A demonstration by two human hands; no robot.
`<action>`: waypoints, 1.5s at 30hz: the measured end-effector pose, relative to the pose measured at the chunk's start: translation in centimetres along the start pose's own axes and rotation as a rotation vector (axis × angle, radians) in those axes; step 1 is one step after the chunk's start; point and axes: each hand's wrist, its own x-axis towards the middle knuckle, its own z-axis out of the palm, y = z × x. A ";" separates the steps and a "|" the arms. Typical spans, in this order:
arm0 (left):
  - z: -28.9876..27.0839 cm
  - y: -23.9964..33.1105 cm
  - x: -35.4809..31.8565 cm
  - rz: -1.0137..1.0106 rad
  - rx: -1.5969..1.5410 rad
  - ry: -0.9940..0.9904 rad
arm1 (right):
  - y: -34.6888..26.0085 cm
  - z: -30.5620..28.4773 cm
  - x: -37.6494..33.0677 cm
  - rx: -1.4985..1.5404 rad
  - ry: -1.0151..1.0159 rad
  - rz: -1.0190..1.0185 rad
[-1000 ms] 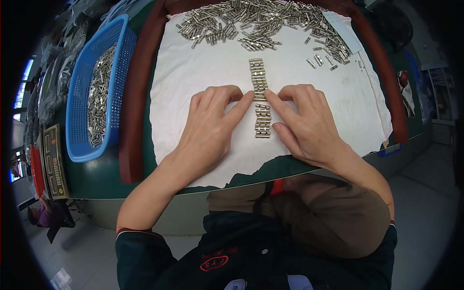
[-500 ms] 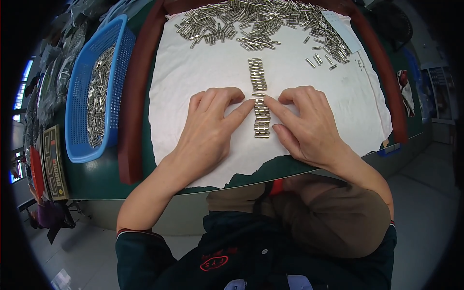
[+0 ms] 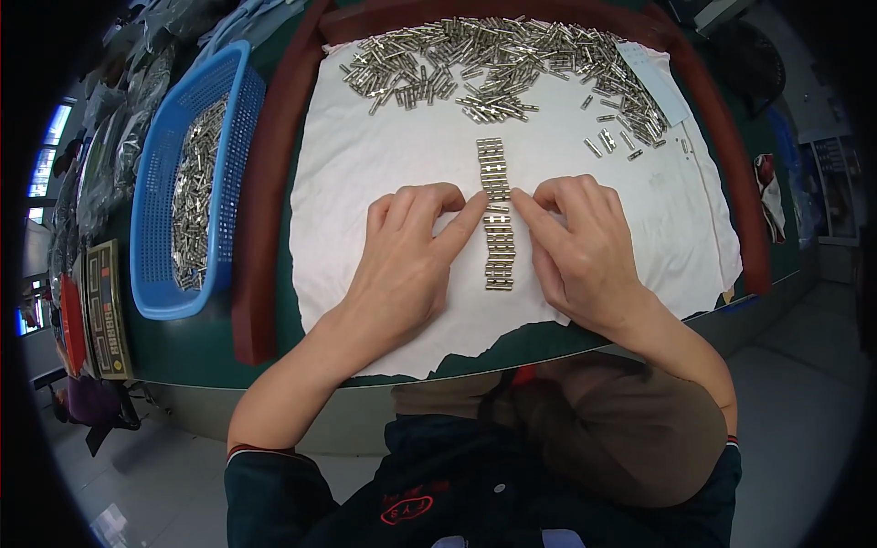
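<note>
I have two bare hands at work, one at each side of a single column of metal pieces, which runs near to far down the middle of one white cloth. My left hand is loosely spread with its fingers bent, one fingertip at the column's left side. My right hand matches it from the right; I cannot tell how hard either presses.

The column makes two stretches, far and near, with a narrow break just near of my fingertips. Beyond it lies one heap of loose metal pieces, too many to count, a few strays at its right end. One pale blue card lies at the far right. To the left stands one blue basket, holding more metal pieces, and one flat black-and-gold box.

The undersides of my fingers are hidden, and the single pieces in the column blur together. At the far left, clear plastic bags crowd into the dark rim, and one other person, in purple, is hard to make out.
</note>
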 end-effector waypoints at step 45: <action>0.1 -0.7 0.8 0.053 0.030 -0.002 | 3.3 0.5 2.3 0.100 0.099 -0.230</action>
